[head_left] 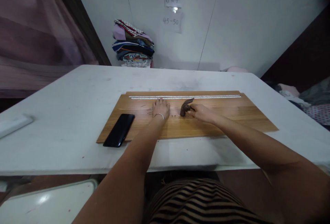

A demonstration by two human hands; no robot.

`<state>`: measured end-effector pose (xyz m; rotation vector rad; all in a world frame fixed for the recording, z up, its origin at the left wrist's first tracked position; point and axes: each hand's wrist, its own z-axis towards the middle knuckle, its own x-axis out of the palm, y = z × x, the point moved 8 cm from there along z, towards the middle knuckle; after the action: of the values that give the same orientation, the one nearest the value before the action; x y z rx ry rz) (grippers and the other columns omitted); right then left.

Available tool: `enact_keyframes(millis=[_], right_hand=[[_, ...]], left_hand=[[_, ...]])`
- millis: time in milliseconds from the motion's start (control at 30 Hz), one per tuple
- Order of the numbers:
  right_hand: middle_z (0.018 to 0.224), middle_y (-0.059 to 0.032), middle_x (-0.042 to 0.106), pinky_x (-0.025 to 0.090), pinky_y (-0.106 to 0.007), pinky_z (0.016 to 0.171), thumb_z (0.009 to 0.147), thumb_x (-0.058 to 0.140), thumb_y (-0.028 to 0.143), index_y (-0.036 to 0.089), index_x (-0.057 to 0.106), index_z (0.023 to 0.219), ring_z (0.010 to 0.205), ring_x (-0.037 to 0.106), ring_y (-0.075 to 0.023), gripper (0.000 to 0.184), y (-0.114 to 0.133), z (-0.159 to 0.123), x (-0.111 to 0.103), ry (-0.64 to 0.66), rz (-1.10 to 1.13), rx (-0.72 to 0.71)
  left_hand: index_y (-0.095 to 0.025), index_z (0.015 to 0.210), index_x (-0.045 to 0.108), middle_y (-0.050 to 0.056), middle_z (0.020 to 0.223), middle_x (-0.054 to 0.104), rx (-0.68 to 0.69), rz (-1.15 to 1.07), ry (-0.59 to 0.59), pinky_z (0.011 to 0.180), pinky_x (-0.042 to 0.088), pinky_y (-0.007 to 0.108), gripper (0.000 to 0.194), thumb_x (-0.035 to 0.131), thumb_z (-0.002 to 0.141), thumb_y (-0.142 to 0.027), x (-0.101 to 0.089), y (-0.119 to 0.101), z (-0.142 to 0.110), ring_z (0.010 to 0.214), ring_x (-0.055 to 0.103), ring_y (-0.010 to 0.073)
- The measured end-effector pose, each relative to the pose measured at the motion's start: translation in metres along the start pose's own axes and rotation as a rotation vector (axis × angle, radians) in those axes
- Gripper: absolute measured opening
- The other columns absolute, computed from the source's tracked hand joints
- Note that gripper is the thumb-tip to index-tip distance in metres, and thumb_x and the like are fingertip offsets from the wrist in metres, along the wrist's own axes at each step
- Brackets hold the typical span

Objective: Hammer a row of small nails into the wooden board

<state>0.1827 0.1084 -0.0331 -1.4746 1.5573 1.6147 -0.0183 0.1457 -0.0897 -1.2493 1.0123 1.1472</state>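
A wooden board (221, 123) lies flat on the white table. My left hand (161, 108), a bracelet at its wrist, rests palm down on the board with its fingers stretched forward. Several thin nails (149, 111) lie loose just left of it. My right hand (200, 113) is wrapped round the handle of a dark claw hammer (185, 108), whose head is low over the board or touching it; I cannot tell which. Between the hammer and my left hand is a short row of small nail heads (175, 116). Two white measuring strips (201, 97) run along the board's far side.
A black phone (119, 130) lies across the board's near left corner. At the table's left edge is a white object (14, 125). Folded clothes (134, 45) are stacked by the wall behind. A white stool (48, 201) stands below the table at the left.
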Motion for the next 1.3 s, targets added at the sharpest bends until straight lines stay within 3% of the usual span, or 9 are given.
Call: enact_keyframes(millis=[267,600,1300], right_hand=[[0.108,-0.0153,0.078,0.042,-0.028,0.075,0.104,0.058,0.025,0.014,0.072,0.105,0.093,0.067,-0.0232,0.018,0.0017,0.0042,-0.0018,-0.018,-0.011,-0.017],[0.092,-0.0103,0.076,0.04,-0.027,0.071,0.103,0.057,0.025,0.016,0.072,0.1,0.082,0.064,-0.0203,0.018,0.0049,-0.0019,-0.0018,0.009,-0.009,0.005],[0.1,-0.0126,0.078,0.043,-0.027,0.073,0.102,0.057,0.025,0.014,0.074,0.108,0.085,0.066,-0.0216,0.021,0.0048,0.0024,-0.0044,-0.026,0.021,0.004]], left_hand=[[-0.018,0.144,0.065,0.016,0.165,0.055,0.0,-0.003,-0.001,0.123,0.036,0.046,0.052,0.031,0.109,-0.036,-0.001,0.0005,-0.0009,0.151,0.047,0.0314],[-0.018,0.147,0.064,0.015,0.167,0.053,-0.009,-0.005,0.005,0.124,0.035,0.047,0.053,0.031,0.109,-0.035,-0.0033,-0.0004,-0.0023,0.154,0.045,0.0319],[-0.017,0.143,0.066,0.015,0.166,0.054,-0.009,0.001,0.006,0.123,0.037,0.046,0.052,0.032,0.109,-0.033,-0.006,-0.0016,-0.0034,0.152,0.047,0.0313]])
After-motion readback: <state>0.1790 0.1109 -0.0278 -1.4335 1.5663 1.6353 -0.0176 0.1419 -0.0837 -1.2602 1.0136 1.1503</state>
